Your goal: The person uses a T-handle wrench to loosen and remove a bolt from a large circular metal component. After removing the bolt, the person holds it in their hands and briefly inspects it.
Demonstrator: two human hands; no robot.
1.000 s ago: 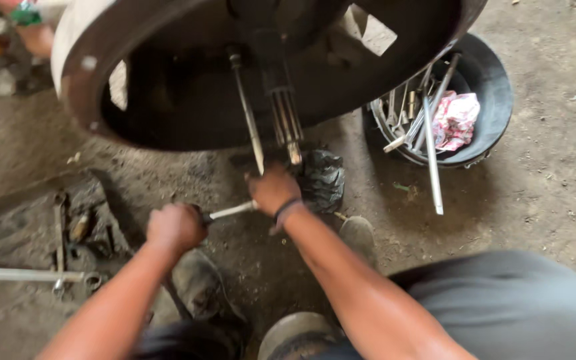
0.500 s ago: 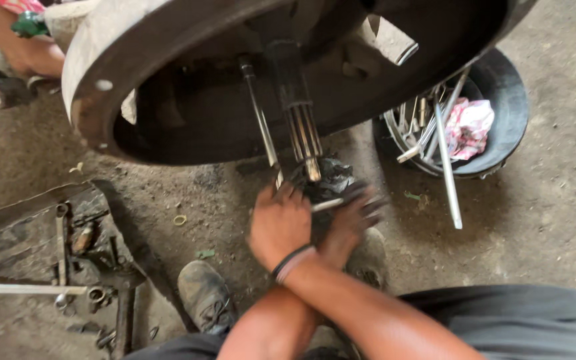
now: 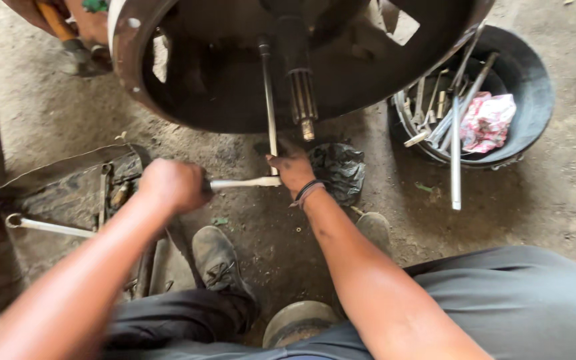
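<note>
left hand fisted on the ratchet handle; right hand gripping its head at the thin rod beneath the drum.

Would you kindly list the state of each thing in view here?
left hand: closed around the wrench handle
right hand: at the wrench head, by the thin rod
wrench: held level
thin rod: upright
black tub: full of tools
spanner: lying flat
</note>
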